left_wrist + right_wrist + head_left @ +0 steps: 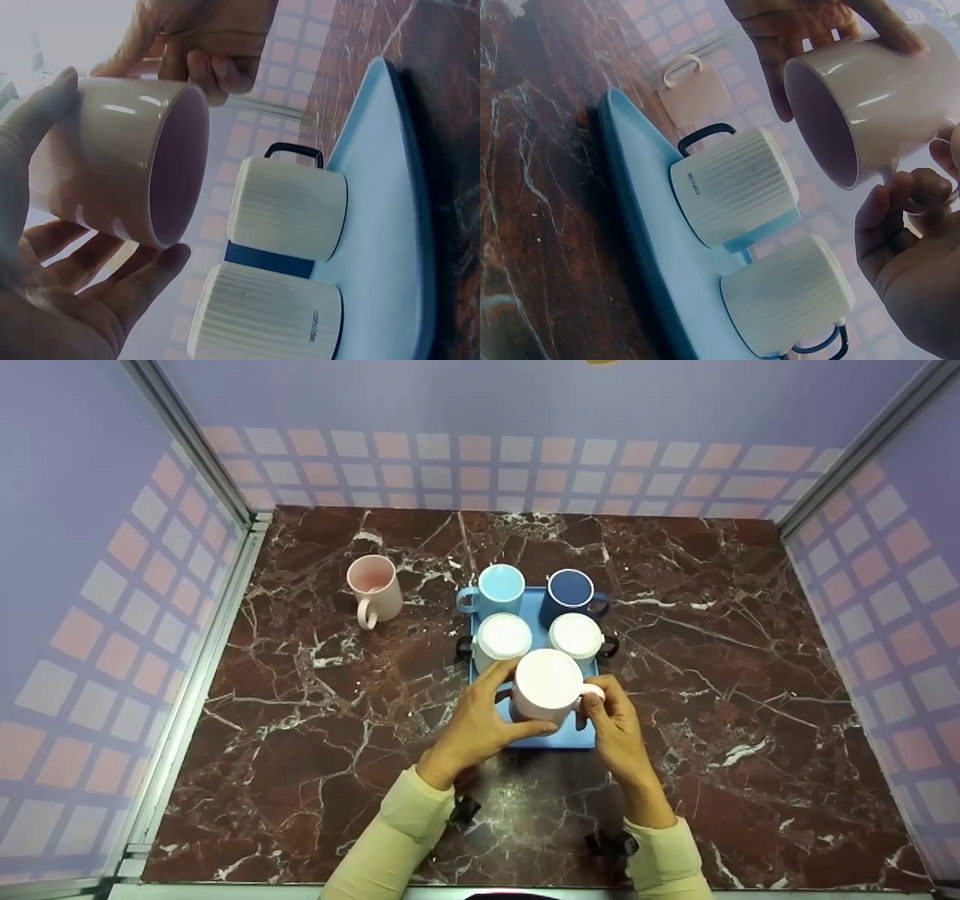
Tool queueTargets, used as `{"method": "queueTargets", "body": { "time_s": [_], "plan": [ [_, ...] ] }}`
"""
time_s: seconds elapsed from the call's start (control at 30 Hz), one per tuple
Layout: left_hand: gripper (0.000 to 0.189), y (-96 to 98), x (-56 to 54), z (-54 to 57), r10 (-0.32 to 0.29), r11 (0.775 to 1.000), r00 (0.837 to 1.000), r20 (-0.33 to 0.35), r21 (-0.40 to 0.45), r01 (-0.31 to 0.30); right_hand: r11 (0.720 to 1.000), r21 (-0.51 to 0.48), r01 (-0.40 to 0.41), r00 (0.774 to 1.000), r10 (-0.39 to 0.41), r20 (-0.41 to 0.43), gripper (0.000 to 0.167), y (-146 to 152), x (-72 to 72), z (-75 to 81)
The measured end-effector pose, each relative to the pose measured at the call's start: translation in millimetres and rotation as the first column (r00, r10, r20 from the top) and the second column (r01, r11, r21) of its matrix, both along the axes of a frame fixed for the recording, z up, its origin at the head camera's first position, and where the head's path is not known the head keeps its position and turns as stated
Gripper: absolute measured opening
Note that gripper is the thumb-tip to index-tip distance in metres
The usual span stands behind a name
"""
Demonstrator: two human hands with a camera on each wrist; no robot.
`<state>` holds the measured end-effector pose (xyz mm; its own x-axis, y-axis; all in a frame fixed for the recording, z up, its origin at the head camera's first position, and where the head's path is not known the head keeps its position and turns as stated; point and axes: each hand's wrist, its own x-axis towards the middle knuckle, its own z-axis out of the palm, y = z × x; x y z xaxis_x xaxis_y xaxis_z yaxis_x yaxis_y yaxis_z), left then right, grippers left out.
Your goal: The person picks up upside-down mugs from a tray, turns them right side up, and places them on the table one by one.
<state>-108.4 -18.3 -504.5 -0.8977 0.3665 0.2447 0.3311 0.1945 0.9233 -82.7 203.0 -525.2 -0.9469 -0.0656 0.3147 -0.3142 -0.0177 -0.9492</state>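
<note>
A pale pink mug (550, 679) is held upside down above the near part of a blue tray (551, 741). My left hand (478, 721) grips its body from the left, thumb on the near side and fingers on the far side. My right hand (619, 735) pinches the mug's handle on the right. In both wrist views the mug's mouth faces down toward the tray, apart from it. Just beyond stand two white ribbed mugs with dark handles, one at left (504, 637) and one at right (576, 636), their bases up.
Behind the white mugs on the tray are a light blue mug (500, 589) and a dark blue mug (568, 592). Another pink mug (375, 589) stands upright on the marble-patterned table (300, 757), left of the tray. Patterned walls (517, 465) enclose the table's back and sides.
</note>
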Motion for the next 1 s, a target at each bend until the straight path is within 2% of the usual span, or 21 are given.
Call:
{"method": "queueTargets", "body": {
  "time_s": [0.17, 0.3, 0.37, 0.47, 0.63, 0.73, 1.0],
  "plan": [
    [0.114, -4.2, -4.0, -2.0, -0.073, 0.990, 0.992, -0.099, -0.127, 0.060, 1.000, -0.016, 0.021, 1.000, -0.021, -0.004, 0.022, 0.5, -0.6, 1.3],
    [0.136, -11.1, -9.3, -5.7, -0.151, 0.962, 0.968, -0.199, -0.255, 0.098, 0.998, -0.052, 0.026, 1.000, -0.025, 0.002, 0.030, 0.7, -0.3, 3.9],
    [0.141, -14.4, -12.1, -8.1, -0.169, 0.951, 0.952, -0.253, -0.296, 0.090, 0.998, -0.064, 0.025, 1.000, -0.025, 0.000, 0.032, 1.0, 0.1, 4.8],
    [0.144, -17.6, -15.6, -11.6, -0.164, 0.948, 0.922, -0.350, -0.313, 0.050, 0.996, -0.079, 0.028, 1.000, -0.028, 0.003, 0.035, 1.3, 0.5, 6.6],
    [0.137, -18.0, -19.9, -12.7, -0.138, 0.949, 0.845, -0.518, -0.314, -0.038, 0.994, -0.104, 0.020, 1.000, -0.018, 0.012, 0.029, 0.9, 1.2, 8.7],
    [0.128, -17.4, -21.6, -12.2, -0.144, 0.943, 0.808, -0.571, -0.327, -0.063, 0.994, -0.112, 0.009, 1.000, -0.007, 0.019, 0.025, 0.3, 2.4, 9.1],
    [0.111, -16.6, -22.8, -8.7, -0.147, 0.948, 0.768, -0.623, -0.310, -0.070, 0.993, -0.116, -0.007, 1.000, 0.010, 0.021, 0.023, -0.5, 4.6, 11.4]
  ]
}}
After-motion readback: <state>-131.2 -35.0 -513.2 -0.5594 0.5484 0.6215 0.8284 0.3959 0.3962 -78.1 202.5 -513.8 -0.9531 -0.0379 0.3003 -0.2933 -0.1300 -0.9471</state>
